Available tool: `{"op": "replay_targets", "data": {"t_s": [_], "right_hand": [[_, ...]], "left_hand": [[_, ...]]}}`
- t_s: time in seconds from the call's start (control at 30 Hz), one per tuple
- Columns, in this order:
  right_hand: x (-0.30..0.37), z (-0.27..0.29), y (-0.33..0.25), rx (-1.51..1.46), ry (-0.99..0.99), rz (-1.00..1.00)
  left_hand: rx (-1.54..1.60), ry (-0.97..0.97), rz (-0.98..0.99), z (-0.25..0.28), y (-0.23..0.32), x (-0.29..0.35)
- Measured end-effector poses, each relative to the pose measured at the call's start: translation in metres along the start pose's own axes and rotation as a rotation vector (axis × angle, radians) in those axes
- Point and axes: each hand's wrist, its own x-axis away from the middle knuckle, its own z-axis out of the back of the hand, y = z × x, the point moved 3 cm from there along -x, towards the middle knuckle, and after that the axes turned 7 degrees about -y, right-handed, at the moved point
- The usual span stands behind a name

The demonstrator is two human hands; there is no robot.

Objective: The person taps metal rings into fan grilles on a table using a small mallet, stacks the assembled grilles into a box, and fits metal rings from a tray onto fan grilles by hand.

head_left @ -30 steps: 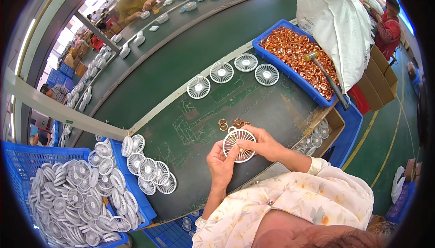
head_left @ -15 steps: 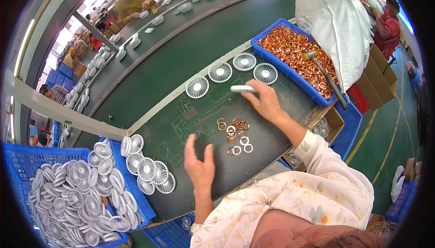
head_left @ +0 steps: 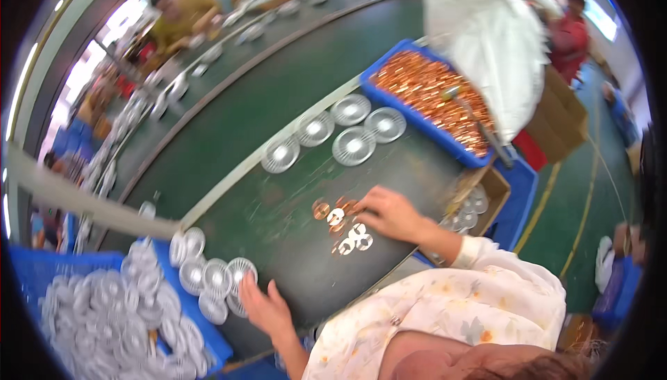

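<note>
Left hand (head_left: 266,308) at white grilles (head_left: 217,278), fingers wide, contact unclear. Right hand (head_left: 394,215) beside copper rings (head_left: 321,210) on tabletop (head_left: 313,277); can't tell if fingers hold any. White sack (head_left: 479,46) too blurred to read.

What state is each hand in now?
Left hand: open, fingers at the white grilles; contact unclear.
Right hand: fingers at copper rings; blur hides whether it holds one.

Looks like a factory, to judge by the long green belt (head_left: 292,67), a worker (head_left: 182,22) beyond, a bin (head_left: 417,134) of copper rings (head_left: 427,92), a crate (head_left: 69,260) heaped with white grilles (head_left: 104,310), and yellow floor lines (head_left: 542,196).
</note>
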Motion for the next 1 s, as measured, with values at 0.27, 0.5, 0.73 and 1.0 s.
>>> {"op": "replay_targets", "data": {"t_s": [0.27,0.5,0.73,1.0], "right_hand": [[0.001,-0.022,0.008,-0.151,-0.025,0.032],[0.003,-0.007,0.009,-0.695,-0.031,-0.298],[0.008,-0.021,0.006,-1.229,-0.189,-0.424],[0.008,-0.033,-0.004,-1.128,-0.202,-0.305]], "left_hand": [[-0.076,-0.023,-0.115,0.011,0.033,-0.005],[-0.19,0.007,-0.13,-0.012,0.012,-0.016],[-0.013,-0.025,-0.026,-0.029,-0.016,-0.03],[0.435,-0.009,0.081,0.004,0.012,-0.026]]}}
